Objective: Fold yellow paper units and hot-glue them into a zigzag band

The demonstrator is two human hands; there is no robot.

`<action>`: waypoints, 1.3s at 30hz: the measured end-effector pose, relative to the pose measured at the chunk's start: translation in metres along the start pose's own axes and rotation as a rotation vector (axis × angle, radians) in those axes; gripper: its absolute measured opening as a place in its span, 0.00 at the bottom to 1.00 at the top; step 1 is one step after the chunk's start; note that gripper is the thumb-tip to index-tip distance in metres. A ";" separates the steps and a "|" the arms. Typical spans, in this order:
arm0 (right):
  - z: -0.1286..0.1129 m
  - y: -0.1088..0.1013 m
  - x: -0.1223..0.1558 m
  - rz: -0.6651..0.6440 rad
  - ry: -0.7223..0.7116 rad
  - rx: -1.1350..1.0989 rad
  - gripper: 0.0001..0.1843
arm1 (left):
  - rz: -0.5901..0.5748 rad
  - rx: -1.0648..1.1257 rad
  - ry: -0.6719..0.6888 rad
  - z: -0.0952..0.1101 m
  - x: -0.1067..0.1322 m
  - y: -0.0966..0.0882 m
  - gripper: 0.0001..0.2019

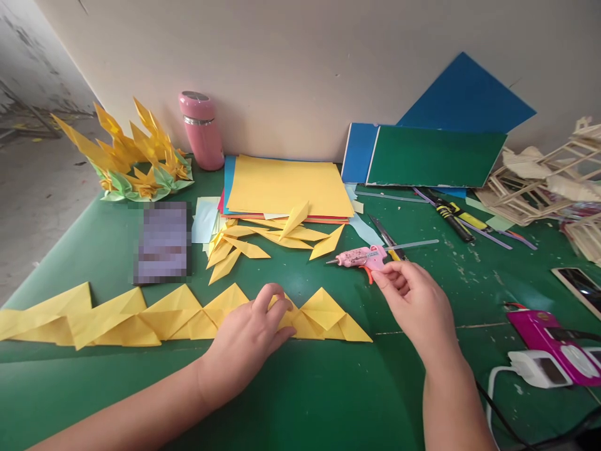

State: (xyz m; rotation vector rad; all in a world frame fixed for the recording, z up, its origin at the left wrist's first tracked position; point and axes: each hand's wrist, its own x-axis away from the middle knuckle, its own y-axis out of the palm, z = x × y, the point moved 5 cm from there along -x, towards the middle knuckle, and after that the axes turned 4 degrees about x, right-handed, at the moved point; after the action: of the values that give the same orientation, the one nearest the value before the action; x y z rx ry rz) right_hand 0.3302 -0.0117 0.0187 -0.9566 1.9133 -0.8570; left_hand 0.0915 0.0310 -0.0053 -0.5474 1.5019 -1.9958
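A long strip of folded yellow paper (183, 313) with pointed peaks lies across the front of the green table. Over its right half is my left hand (251, 341), fingers bent and a little apart; whether the fingertips touch the paper I cannot make out. Further right, my right hand (417, 300) pinches the grip of a pink hot glue gun (357, 257) between thumb and fingers. The gun has an orange trigger (367, 274), its nozzle points left, and a clear glue stick (417, 245) sticks out of its back.
Behind the strip lie loose folded yellow pieces (244, 247) and a paper stack (291, 185). A pink thermos (204, 134), a yellow paper crown (141, 156) and a blurred purple object (164, 241) stand left. Right are a cutter (387, 235), a power strip (539, 332) and a phone (580, 285).
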 end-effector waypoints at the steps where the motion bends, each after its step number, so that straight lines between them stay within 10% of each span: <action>1: 0.005 -0.001 0.000 0.005 0.020 0.039 0.23 | 0.000 0.011 0.003 0.000 0.000 0.000 0.07; 18: 0.018 0.022 -0.001 -0.016 -0.058 0.409 0.29 | -0.018 0.049 0.021 0.003 0.000 0.000 0.03; 27: -0.002 0.002 0.002 0.052 0.017 0.096 0.17 | 0.034 0.030 0.032 0.002 0.003 0.001 0.03; 39: -0.048 0.008 0.013 -0.017 -0.675 0.222 0.08 | 0.071 0.043 0.048 0.002 0.003 0.001 0.03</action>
State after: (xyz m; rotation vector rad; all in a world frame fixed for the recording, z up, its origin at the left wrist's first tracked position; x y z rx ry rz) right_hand 0.2810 -0.0094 0.0282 -0.9688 1.2104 -0.6287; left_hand 0.0903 0.0274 -0.0055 -0.4254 1.4822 -1.9942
